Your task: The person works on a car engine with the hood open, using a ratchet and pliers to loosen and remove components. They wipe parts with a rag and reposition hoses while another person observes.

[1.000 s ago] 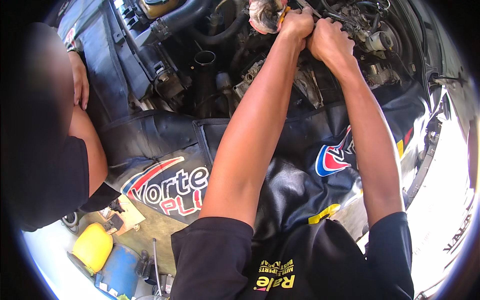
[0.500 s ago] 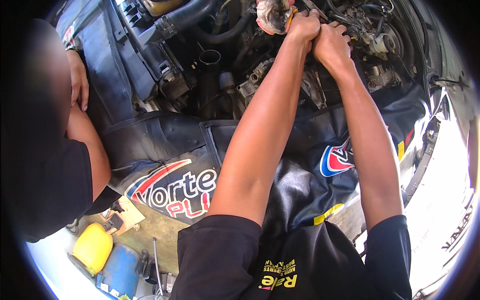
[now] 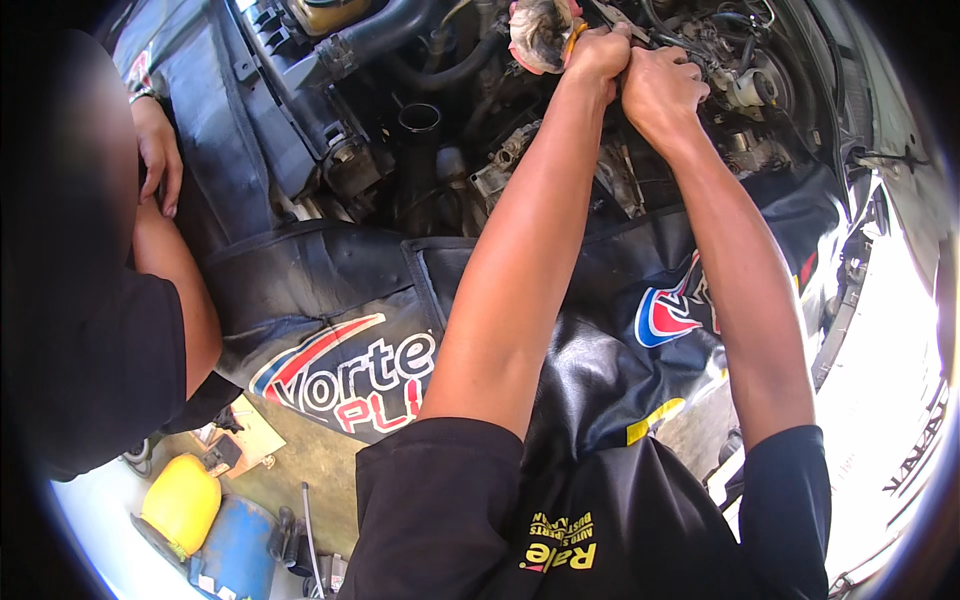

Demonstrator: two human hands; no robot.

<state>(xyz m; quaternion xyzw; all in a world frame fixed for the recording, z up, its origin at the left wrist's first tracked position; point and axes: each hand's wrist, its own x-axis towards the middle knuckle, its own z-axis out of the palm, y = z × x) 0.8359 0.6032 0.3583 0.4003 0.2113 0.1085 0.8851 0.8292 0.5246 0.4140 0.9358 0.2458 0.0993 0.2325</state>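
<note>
Two bare hands are deep in the front of a car, where the engine [image 3: 510, 165] is. The left hand [image 3: 598, 55] is near the top, and its fingers are bent. Just left of it are a bunched, dirty rag [image 3: 540, 38] with pink edges and a small orange piece [image 3: 575, 40]. I cannot tell if the left grip has hold of either one, or how far it is closed.

The right hand [image 3: 662, 88] is just beside the left one, a bit lower. Its back faces up and its fingers bend down into the dark engine parts. I cannot tell what the right grip has hold of, if anything.

Right of that hand is a small white cup [image 3: 755, 87]. To the left, a black pipe [image 3: 418, 118] shows its round open end, and a fat black hose [image 3: 390, 35] runs above it.

A shiny black cover [image 3: 320, 270] hangs over the car's edge, under both arms. Another person's hand [image 3: 157, 155] hangs at the far left. Down on the floor [image 3: 325, 460], a yellow tub [image 3: 182, 503] is next to a blue drum [image 3: 240, 545].
</note>
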